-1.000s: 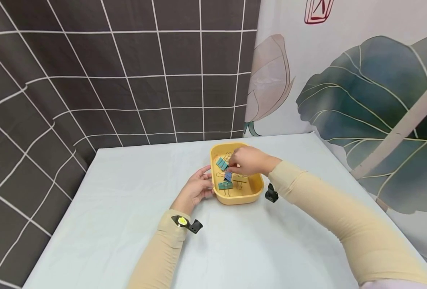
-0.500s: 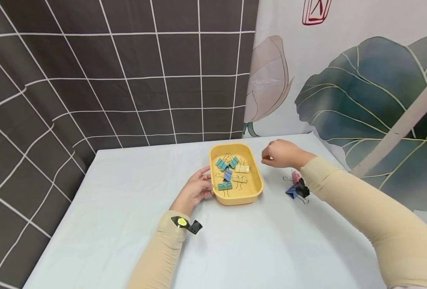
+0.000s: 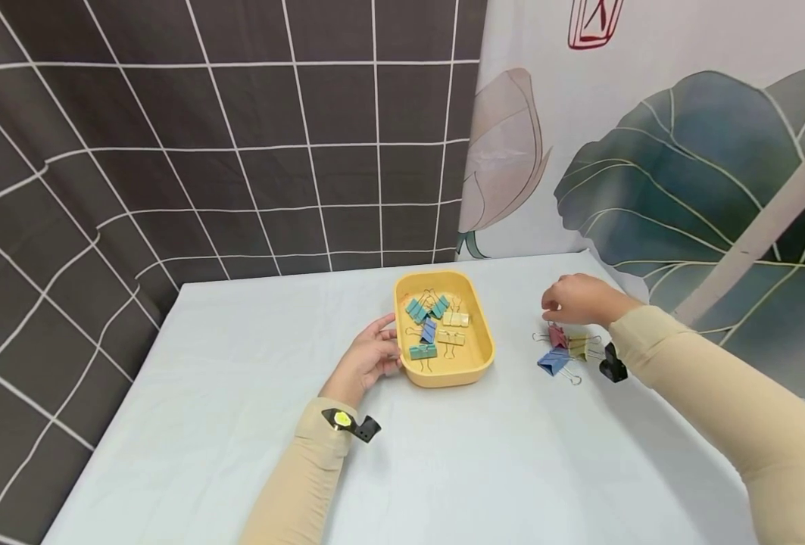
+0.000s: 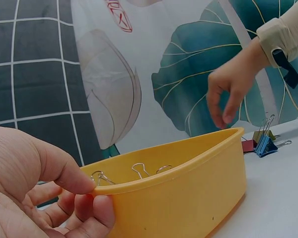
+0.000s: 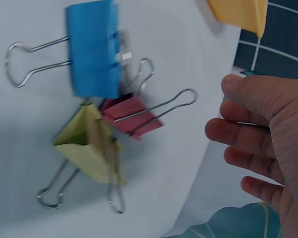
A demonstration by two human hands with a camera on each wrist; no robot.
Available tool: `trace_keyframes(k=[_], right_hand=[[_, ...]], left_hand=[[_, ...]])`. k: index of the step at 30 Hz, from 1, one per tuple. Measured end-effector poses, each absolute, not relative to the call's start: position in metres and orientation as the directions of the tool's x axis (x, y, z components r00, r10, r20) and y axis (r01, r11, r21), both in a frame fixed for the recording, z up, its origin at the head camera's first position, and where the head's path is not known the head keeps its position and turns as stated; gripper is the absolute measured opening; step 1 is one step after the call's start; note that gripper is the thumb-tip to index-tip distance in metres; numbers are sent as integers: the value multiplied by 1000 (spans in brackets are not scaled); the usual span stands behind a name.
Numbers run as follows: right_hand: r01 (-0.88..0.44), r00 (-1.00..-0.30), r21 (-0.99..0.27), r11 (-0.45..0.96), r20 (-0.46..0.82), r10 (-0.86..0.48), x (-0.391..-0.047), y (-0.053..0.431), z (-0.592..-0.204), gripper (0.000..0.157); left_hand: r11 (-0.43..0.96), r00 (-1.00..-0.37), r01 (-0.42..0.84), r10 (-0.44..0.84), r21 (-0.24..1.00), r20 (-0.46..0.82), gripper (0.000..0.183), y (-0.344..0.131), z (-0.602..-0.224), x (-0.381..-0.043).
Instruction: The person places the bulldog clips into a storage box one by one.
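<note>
My left hand (image 3: 368,356) holds the left side of a yellow plastic basket (image 4: 179,193), thumb and curled fingers at its rim. Inside lie several binder clips: a blue clip (image 3: 429,330), a green clip (image 3: 423,351), teal ones and pale yellow ones, handles out. Right of the basket, three more clips lie close together on the table: a red clip (image 5: 131,116), a blue clip (image 5: 93,49) and a yellow clip (image 5: 87,144). Just beyond this group, my right hand (image 3: 582,300) hovers with loosely bent fingers and nothing between them.
A white cloth covers the table (image 3: 238,393). Behind it hang a dark grid-patterned curtain (image 3: 238,136) and a white one printed with a large leaf (image 3: 688,166). The table's right edge runs close behind my right hand.
My right hand has come out of the basket and moved right, to above the three loose clips. A teal clip and a pale yellow clip, formerly behind it, now show. The left hand stays put.
</note>
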State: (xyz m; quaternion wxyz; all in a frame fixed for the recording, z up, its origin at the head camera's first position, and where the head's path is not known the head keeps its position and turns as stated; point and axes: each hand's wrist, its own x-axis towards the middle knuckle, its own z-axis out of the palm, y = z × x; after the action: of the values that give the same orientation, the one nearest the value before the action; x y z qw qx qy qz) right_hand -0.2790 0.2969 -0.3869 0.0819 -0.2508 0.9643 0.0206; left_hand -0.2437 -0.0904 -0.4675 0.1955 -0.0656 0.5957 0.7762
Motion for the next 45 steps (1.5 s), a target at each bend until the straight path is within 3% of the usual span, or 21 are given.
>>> trace_keyframes(k=[6, 15, 21, 33, 45], right_hand=[[-421, -875, -22, 907, -252, -412, -278, 304, -400, 21], [-448, -853, -29, 894, -285, -437, -276, 306, -413, 8], [-446, -845, -39, 894, -309, -436, -276, 306, -419, 8], [-452, -868, -12, 892, -226, -442, -280, 303, -405, 12], [-540, -840, 18, 842, -78, -537, -279, 290, -371, 6]], left_hand=[[-207, -918, -374, 219, 904, -330, 82, -90, -467, -243], [-214, -917, -378, 220, 901, -333, 82, -91, -469, -244], [-206, -914, -384, 222, 900, -339, 83, -91, -470, -244], [-207, -917, -379, 215, 902, -336, 82, -91, -468, -244], [-216, -916, -379, 222, 900, -333, 81, -92, -468, -243]])
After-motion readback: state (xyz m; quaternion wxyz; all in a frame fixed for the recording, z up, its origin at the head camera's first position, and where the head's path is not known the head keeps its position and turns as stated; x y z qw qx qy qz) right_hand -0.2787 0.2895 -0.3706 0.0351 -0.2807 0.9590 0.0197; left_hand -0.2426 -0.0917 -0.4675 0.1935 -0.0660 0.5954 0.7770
